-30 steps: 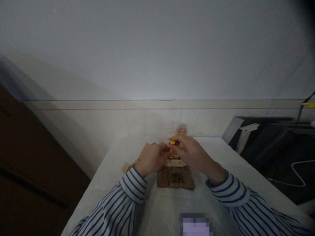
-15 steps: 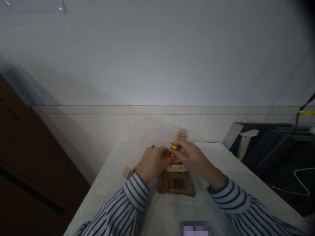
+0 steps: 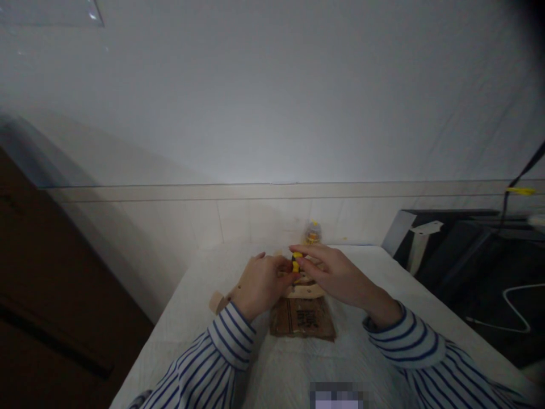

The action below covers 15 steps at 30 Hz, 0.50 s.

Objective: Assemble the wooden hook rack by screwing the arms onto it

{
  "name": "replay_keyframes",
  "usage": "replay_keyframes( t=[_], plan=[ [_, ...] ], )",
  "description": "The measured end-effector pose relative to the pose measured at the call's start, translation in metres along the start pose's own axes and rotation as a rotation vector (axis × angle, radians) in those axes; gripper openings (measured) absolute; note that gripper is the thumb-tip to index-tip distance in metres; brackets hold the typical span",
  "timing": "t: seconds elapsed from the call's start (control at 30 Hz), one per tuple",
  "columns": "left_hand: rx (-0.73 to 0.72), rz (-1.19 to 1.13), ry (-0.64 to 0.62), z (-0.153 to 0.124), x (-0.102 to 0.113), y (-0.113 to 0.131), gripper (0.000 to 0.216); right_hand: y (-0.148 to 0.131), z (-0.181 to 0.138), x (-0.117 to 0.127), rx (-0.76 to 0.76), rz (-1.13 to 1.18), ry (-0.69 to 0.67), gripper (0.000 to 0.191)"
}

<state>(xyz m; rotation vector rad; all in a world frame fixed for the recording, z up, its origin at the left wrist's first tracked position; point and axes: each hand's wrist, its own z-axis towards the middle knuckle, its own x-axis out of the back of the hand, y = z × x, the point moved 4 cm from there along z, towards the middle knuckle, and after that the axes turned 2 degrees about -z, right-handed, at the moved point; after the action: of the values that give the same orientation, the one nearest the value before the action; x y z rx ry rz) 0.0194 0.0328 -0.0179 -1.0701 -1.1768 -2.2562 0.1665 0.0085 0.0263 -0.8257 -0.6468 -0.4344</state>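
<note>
A short yellow-and-black screwdriver (image 3: 296, 262) stands nearly upright between my hands. Its tip is hidden. My left hand (image 3: 264, 284) is closed, with thumb and fingertips pinching around the lower part of the screwdriver. From the other side, my right hand (image 3: 334, 272) has its thumb and forefinger at the top of the handle, the other fingers held fairly straight. Below them lies a pale wooden piece with holes (image 3: 304, 291), partly covered by my hands. Another light wooden part (image 3: 218, 302) juts out left of my left wrist.
A brown printed packet (image 3: 303, 319) lies just in front of the wooden piece on the white-covered table (image 3: 293, 369). Behind my hands, near the wall, stands a small clear container with yellow bits (image 3: 313, 233). Dark panels (image 3: 464, 267) and a pale cable (image 3: 517, 328) are at the right.
My right hand's fingers have straightened and loosened around the top of the screwdriver handle, showing more of it. My left hand keeps its pinch. The whole view has shifted slightly.
</note>
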Motion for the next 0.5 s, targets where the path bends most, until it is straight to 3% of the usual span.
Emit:
replay_keyframes(
  t=[0.5],
  plan=[
    [-0.024,0.021,-0.075,0.0006,0.0028,0.0028,0.021,0.0079,-0.0009,-0.0076,0.095,-0.174,0.094,0.021]
  ],
)
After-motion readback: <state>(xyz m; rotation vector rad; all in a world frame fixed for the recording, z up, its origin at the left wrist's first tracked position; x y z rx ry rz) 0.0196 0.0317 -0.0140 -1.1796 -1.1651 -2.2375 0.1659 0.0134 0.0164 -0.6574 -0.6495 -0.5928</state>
